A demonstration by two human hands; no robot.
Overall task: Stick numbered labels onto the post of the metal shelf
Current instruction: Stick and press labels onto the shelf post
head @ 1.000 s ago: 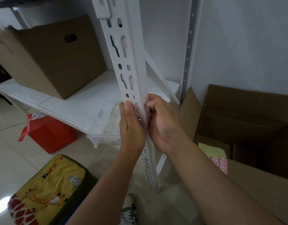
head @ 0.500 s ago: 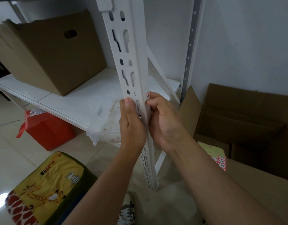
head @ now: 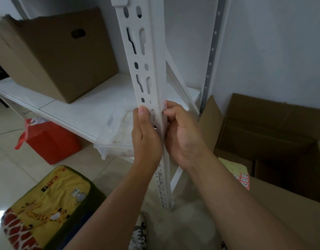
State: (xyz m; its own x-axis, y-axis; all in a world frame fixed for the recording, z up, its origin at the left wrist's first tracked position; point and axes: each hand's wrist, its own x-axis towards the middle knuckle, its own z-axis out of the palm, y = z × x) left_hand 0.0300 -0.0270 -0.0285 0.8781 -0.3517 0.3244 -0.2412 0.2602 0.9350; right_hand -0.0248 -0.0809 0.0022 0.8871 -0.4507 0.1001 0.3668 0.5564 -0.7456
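The white slotted shelf post [head: 146, 56] runs down the middle of the view. A small numbered label [head: 164, 105] with a red border sits on its right edge. My right hand [head: 180, 134] wraps the post's right side from behind, its thumb tip just below the label. My left hand [head: 145, 138] grips the post's left face, thumb lying upward along the slots. A sheet of more red numbered labels [head: 243, 179] lies on a cardboard box at the right.
A brown cardboard box [head: 61, 56] stands on the white shelf board [head: 74, 112]. A clear plastic tray [head: 115, 134] overhangs the shelf edge. A red bag [head: 50, 141] and a yellow cushion [head: 47, 210] are on the floor. Open cardboard boxes [head: 267, 134] stand at the right.
Both hands stay on the post at the same spot. The view has shifted slightly, and the label on the post's right edge shows a little more above my right thumb.
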